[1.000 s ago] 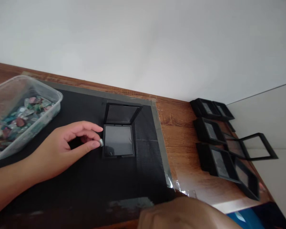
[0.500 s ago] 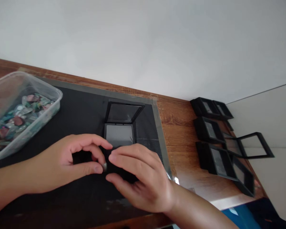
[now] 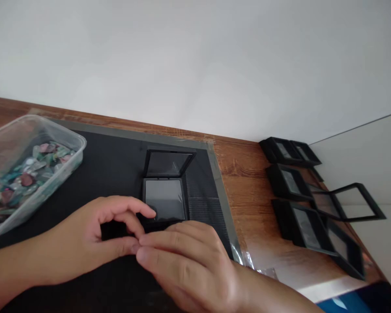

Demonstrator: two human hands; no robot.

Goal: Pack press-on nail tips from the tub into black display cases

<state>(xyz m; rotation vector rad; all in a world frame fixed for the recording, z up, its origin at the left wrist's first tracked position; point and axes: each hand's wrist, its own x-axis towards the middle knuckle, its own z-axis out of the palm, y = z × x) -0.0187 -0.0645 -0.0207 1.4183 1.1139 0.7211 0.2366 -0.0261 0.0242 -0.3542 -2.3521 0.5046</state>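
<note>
My left hand (image 3: 97, 239) has its thumb and a finger brought together, with the forefinger stretched over the lower left corner of a small black case. What the pinch holds is hidden. My right hand (image 3: 195, 261) meets it at the fingertips, its fingers pressed together and covering the spot between the hands. Just beyond both hands lies the black case (image 3: 164, 200), its clear-windowed lid (image 3: 167, 164) raised at the back and a grey panel inside. To the left, a clear plastic tub (image 3: 60, 132) holds many coloured stone chips (image 3: 28, 179).
A black mat (image 3: 107, 165) with taped edges covers the wooden table (image 3: 241, 174). Several black cases (image 3: 289, 182) stand at the right, one with its framed lid (image 3: 356, 202) raised. Crinkled clear plastic (image 3: 267, 272) lies near the front edge. A white wall rises behind.
My right hand has moved in against my left fingertips, and the small grey piece seen there before is now hidden. The view has shifted, so the table sits slightly lower.
</note>
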